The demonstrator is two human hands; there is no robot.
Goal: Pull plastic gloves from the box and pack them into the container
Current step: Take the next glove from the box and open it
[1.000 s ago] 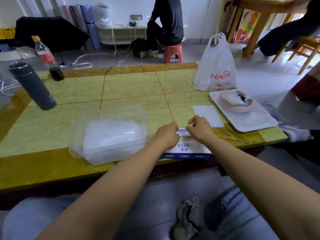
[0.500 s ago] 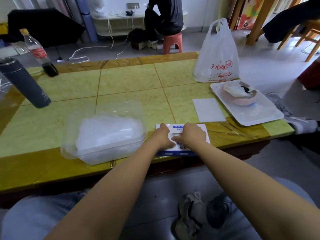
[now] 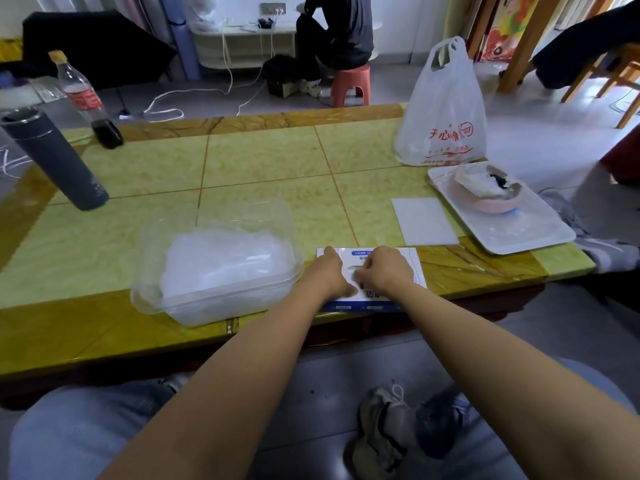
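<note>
The tabletop [image 3: 263, 157] carries the whole job along its 6 o'clock edge. The clear container [image 3: 242, 211] stands there open, already heaped well up its walls with crumpled plastic gloves [image 3: 225, 261], so packing looks far along. Just beside it, at its 3 o'clock, lies the flat blue-and-white box [image 3: 414, 271], its near edge flush with the tabletop's rim.

Both hands sit on top of the box, close together. The left hand [image 3: 330, 271] lies on the box's 9 o'clock half, apparently steadying it; whether its fingers press flat or curl I cannot tell. The right hand [image 3: 384, 271] has its fingers curled in toward the opening and seems to pinch a pale glove [image 3: 351, 268] showing between the two hands.

The step in hand, as I judge it, is drawing out another glove. Next, the pinched film needs lifting free while the box is held down, then carrying toward 9 o'clock and tucking onto the heap.
</note>
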